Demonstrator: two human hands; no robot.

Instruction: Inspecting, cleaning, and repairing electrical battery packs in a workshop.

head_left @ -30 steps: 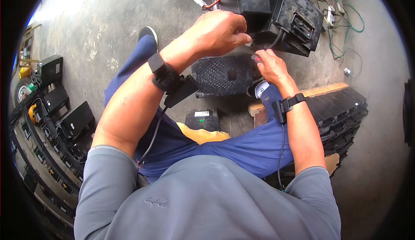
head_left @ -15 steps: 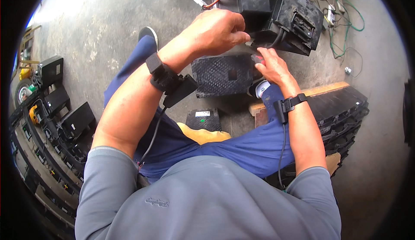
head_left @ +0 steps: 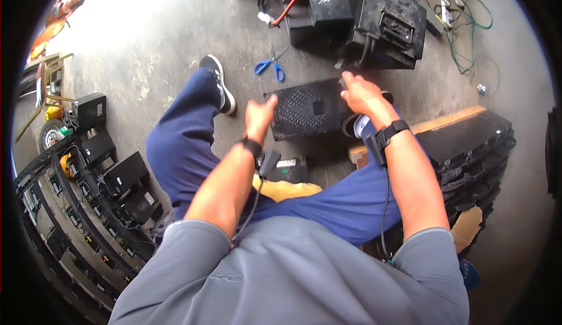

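Both forearms stretched forward, left hand thumb-up, right hand slightly farther ahead, well apart

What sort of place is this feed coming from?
Probably a workshop or equipment store: black cases are stacked at the right, blue-handled scissors lie on the worn grey floor, and a bulky black box sits ahead.

It's a workshop: concrete floor, scissors beyond the left fingers, dusty cases and cables beyond the right fingers.
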